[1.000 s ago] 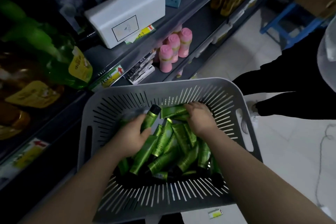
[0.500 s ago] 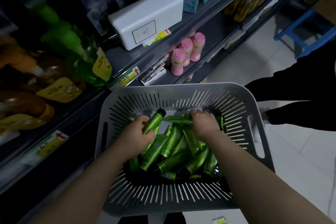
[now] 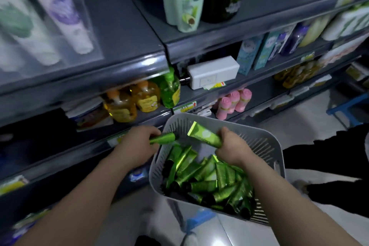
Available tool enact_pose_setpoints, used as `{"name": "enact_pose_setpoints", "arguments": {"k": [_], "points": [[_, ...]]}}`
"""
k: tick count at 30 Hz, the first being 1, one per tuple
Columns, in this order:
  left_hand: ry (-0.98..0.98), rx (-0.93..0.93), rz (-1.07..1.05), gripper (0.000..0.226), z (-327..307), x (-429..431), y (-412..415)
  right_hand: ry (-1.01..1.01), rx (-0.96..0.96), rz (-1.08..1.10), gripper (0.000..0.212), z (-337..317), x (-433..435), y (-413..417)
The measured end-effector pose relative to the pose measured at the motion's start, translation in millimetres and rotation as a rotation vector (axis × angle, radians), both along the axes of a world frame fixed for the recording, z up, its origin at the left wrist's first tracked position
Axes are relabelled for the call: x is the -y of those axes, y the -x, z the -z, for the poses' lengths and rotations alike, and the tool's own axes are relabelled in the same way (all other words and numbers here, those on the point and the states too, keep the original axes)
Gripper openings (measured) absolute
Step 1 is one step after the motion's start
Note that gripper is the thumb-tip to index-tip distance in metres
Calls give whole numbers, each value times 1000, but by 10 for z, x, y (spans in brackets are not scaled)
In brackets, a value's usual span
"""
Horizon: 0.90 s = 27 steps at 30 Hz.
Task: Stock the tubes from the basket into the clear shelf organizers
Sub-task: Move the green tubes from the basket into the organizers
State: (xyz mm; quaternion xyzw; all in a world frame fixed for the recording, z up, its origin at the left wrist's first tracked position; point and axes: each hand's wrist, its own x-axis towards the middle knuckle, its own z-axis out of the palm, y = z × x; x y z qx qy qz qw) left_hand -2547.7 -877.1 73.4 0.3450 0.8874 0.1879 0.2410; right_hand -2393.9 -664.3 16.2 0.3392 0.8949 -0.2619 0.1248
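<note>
Now we've got a green tube (image 3: 162,138) clenched in our left hand (image 3: 137,144) and another tube (image 3: 205,135) in our right hand (image 3: 232,147), both lifted above the basket (image 3: 265,146), presumably ready for the clear organizer (image 3: 60,46) overhead.

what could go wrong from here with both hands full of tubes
1. The right hand grips its green tube only by the lower end, so it may slip back into the gray basket.
2. The clear organizer up on the shelf already holds white tubes; sliding in the left hand's tube could knock them over.
</note>
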Motion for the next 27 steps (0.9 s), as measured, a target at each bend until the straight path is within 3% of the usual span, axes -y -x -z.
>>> {"name": "enact_pose_setpoints", "arguments": {"k": [13, 18, 27], "points": [[-111, -135, -194, 31, -1278, 1523, 40, -23, -438, -335, 39, -1597, 1382, 675], [-224, -232, -341, 18, -1671, 2496, -48, 34, -580, -421, 35, -1988, 2296, 868], [-374, -308, -670, 19, -2270, 4229, -246, 164, -745, -677, 19, -2570, 4079, 1296]]}}
